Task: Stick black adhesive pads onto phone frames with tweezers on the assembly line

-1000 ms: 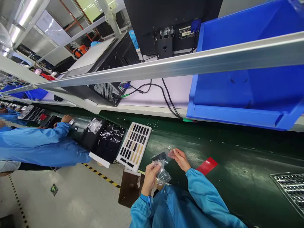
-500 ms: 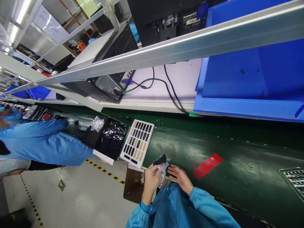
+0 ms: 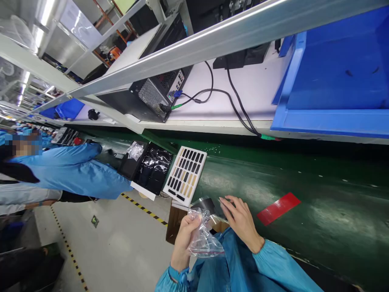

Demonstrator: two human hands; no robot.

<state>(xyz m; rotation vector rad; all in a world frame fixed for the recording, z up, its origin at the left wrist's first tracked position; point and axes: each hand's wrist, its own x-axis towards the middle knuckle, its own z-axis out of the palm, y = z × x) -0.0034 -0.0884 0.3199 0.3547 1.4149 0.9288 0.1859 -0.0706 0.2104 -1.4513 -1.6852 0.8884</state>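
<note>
My left hand point(image 3: 184, 239) is closed on a clear zip bag point(image 3: 205, 245), which hangs crumpled with its reddish seal line toward me. Just beyond the bag's upper part, a dark strip with clear film point(image 3: 208, 204) shows above the bench edge; whether it lies inside the bag I cannot tell. My right hand point(image 3: 241, 223) has its fingers stretched out, the fingertips by the right edge of that film. Whether they touch it is unclear. To the upper left of my left hand lies a white foam tray point(image 3: 190, 199) with rows of black and tan strips.
A black open box point(image 3: 145, 172) with shiny packets stands left of the tray. On the green bench point(image 3: 319, 178) lies a red strip point(image 3: 278, 209). Below the bench edge is a cardboard box point(image 3: 174, 223). A computer case point(image 3: 133, 99) and blue bin point(image 3: 331, 121) occupy the shelf. A co-worker point(image 3: 69, 170) is at left.
The clear bag has come into fuller view, hanging lower from my left hand. My right hand has risen slightly, fingertips nearer the dark strip. The whole view has shifted right.
</note>
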